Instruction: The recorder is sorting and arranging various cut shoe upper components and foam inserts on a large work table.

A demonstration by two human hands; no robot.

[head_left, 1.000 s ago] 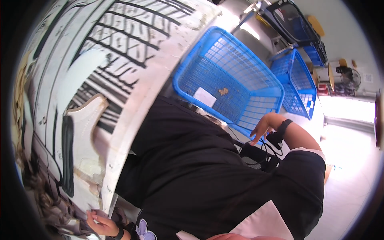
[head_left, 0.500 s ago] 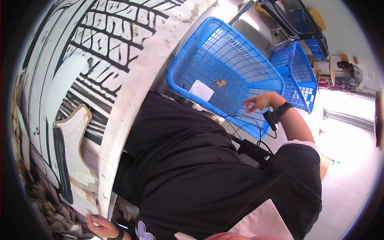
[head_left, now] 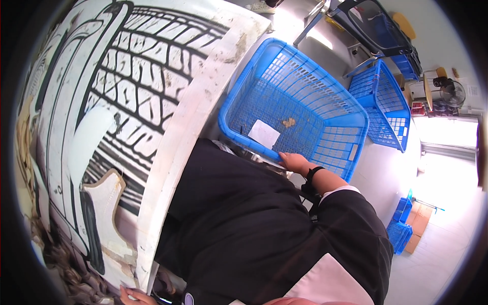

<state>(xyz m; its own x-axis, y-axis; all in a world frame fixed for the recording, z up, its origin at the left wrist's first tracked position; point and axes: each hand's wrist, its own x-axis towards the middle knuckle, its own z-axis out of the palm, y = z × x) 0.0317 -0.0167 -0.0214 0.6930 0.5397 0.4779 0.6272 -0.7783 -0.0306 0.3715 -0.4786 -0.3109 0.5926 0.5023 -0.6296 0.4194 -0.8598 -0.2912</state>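
My right hand [head_left: 295,162] has its fingers closed over the near rim of a large blue plastic basket [head_left: 300,147]. Inside the basket lie a white paper sheet [head_left: 264,133] and a small tan scrap [head_left: 288,122]. At the bottom left, my left hand [head_left: 136,296] is by the table's edge, partly cut off by the picture. Its visible fingers look apart, with nothing seen in them. Nearest to it on the white table [head_left: 173,147] lies a pale grey, curved piece [head_left: 113,195] with a stitched edge, like part of a shoe upper.
The table bears black painted line patterns. Many grey-brown pieces [head_left: 76,279] are heaped at lower left. Behind the basket stand another blue basket [head_left: 381,101] and a dark-framed rack [head_left: 366,25]. A fan [head_left: 451,94] is farther off; blue crates [head_left: 400,231] and a cardboard box [head_left: 418,223] are at right.
My right hand has moved left and down from above the basket onto its near rim. My left hand has slipped lower, partly out of view. The whole view has shifted slightly.
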